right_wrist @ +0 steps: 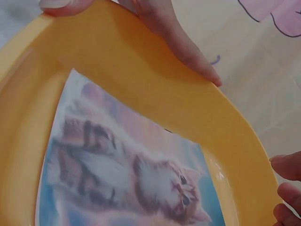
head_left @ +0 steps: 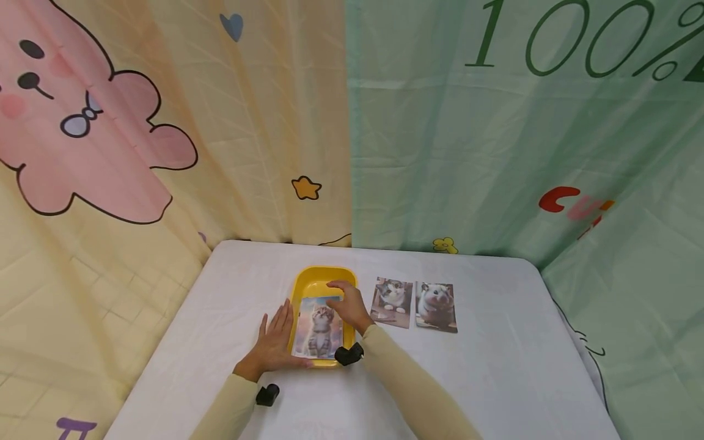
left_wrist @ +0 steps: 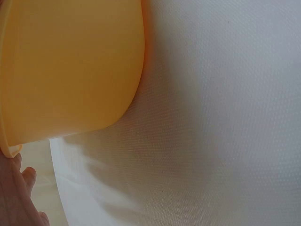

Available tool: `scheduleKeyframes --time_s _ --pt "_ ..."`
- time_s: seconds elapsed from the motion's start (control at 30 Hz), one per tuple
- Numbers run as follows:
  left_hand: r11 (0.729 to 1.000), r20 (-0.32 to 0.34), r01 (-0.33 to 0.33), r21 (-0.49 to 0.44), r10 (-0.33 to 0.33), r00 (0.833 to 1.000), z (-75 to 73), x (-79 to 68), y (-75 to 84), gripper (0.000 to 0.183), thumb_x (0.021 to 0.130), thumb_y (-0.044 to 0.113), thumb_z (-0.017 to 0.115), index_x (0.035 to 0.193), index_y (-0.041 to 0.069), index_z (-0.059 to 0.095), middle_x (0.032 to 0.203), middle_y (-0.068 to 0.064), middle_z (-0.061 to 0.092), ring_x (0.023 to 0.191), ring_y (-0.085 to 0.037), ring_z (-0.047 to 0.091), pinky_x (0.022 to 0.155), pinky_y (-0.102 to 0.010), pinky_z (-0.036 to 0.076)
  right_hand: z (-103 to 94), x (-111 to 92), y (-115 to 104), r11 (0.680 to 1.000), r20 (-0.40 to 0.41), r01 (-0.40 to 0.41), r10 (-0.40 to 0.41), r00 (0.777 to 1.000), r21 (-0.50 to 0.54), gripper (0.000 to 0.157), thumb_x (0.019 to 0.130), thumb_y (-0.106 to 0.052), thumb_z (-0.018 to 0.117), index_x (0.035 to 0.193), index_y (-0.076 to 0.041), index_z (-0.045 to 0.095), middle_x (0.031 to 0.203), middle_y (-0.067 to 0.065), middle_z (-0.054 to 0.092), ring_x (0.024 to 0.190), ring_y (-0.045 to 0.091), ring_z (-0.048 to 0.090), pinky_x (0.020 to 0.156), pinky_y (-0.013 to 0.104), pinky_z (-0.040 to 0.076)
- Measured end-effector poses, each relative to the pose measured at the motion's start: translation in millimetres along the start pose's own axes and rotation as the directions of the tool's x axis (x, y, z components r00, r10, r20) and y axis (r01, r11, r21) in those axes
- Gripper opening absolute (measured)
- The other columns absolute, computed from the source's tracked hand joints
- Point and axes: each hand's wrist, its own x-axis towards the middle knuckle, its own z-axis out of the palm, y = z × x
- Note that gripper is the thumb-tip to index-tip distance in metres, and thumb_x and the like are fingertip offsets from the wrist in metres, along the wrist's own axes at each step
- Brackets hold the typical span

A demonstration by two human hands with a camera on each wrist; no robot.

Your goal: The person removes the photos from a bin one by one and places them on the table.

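In the head view a yellow tray (head_left: 322, 274) stands on the white table, with a kitten picture card (head_left: 315, 327) lying inside it. My left hand (head_left: 277, 345) rests along the tray's left side, fingers straight, thumb at the near rim. Some of its fingers (left_wrist: 16, 190) show at the tray's rim in the left wrist view. Over the tray's far right part, my right hand (head_left: 350, 305) is held with bent fingers and the thumb apart, close to the card's upper right corner. Its fingertips (right_wrist: 286, 190) overlap the rim in the right wrist view and hold nothing.
Right of the tray lie a cat picture card (head_left: 393, 302) and, beside it, a hamster picture card (head_left: 436, 307). Printed curtains (head_left: 275, 122) hang behind the table's far edge and along its sides. A black wrist camera (head_left: 349, 354) overlaps the tray's near right corner.
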Motion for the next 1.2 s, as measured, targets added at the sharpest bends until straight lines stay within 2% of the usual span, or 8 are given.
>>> scheduleKeyframes --time_s 0.2,0.37,0.53,0.63,0.73,1.0,1.2 --pt "1.000 0.001 -0.011 0.004 0.011 1.000 -1.2 0.2 0.5 0.143 0.059 0.080 0.068 0.151 -0.007 0.002 0.160 -0.021 -0.004 0.147 -0.036 0.003 0.113 -0.060 -0.005 15.6 3.2 -0.3 0.999 -0.010 -0.036 0.036 0.999 -0.013 0.040 0.088 -0.001 0.063 0.128 0.001 0.058 0.135 0.019 0.051 0.124 0.038 0.048 0.099 0.048 0.045" --pt "1.000 0.002 -0.011 0.010 0.011 1.000 -1.4 -0.7 -1.0 0.142 0.060 0.080 0.068 0.151 -0.007 0.002 0.160 -0.021 -0.005 0.147 -0.036 0.003 0.113 -0.060 -0.005 25.2 5.8 0.2 0.985 -0.011 -0.094 0.093 0.996 -0.146 0.042 0.085 -0.003 0.067 0.126 0.001 0.059 0.130 0.018 0.056 0.119 0.033 0.053 0.097 0.045 0.047" --pt "1.000 0.002 -0.008 0.004 0.008 1.000 -1.4 -1.4 -0.8 0.141 0.060 0.079 0.068 0.151 -0.007 0.002 0.160 -0.021 -0.004 0.147 -0.037 0.004 0.113 -0.060 -0.005 29.8 7.9 1.2 0.947 0.006 -0.145 0.153 0.988 -0.288 0.042 0.084 -0.007 0.069 0.124 0.002 0.061 0.120 0.016 0.064 0.109 0.031 0.059 0.094 0.044 0.049" --pt "1.000 0.001 -0.011 -0.002 0.011 1.000 -1.2 -1.9 -0.7 0.141 0.061 0.079 0.067 0.151 -0.007 0.003 0.160 -0.021 -0.004 0.146 -0.037 0.005 0.113 -0.061 -0.005 31.4 8.3 2.0 0.908 0.031 -0.135 0.160 0.987 -0.397 0.040 0.083 -0.010 0.069 0.121 0.001 0.064 0.114 0.013 0.067 0.102 0.029 0.062 0.094 0.044 0.047" --pt "1.000 0.003 -0.015 0.002 0.015 1.000 -1.2 -2.5 -0.8 0.140 0.061 0.079 0.067 0.151 -0.007 0.003 0.160 -0.021 -0.004 0.146 -0.037 0.005 0.112 -0.062 -0.006 32.4 7.8 3.5 0.883 0.062 -0.108 0.153 0.986 -0.457 0.039 0.082 -0.013 0.069 0.119 -0.001 0.065 0.112 0.011 0.069 0.103 0.030 0.062 0.096 0.046 0.043" --pt "1.000 -0.006 -0.015 -0.005 0.015 1.000 -2.0 -2.4 -0.5 0.140 0.061 0.079 0.067 0.151 -0.007 0.003 0.160 -0.021 -0.003 0.146 -0.038 0.005 0.112 -0.063 -0.004 30.7 6.5 3.1 0.900 0.086 -0.087 0.136 0.987 -0.428 0.038 0.082 -0.012 0.068 0.119 -0.004 0.067 0.116 0.009 0.068 0.111 0.031 0.060 0.099 0.047 0.039" --pt "1.000 -0.003 -0.009 -0.013 0.009 1.000 -1.5 -2.0 0.8 0.140 0.061 0.080 0.067 0.151 -0.006 0.003 0.160 -0.020 -0.003 0.146 -0.037 0.005 0.112 -0.063 -0.005 30.0 6.8 4.4 0.913 0.083 -0.071 0.114 0.990 -0.401 0.038 0.082 -0.011 0.071 0.119 -0.003 0.067 0.116 0.010 0.068 0.110 0.031 0.059 0.095 0.047 0.039"
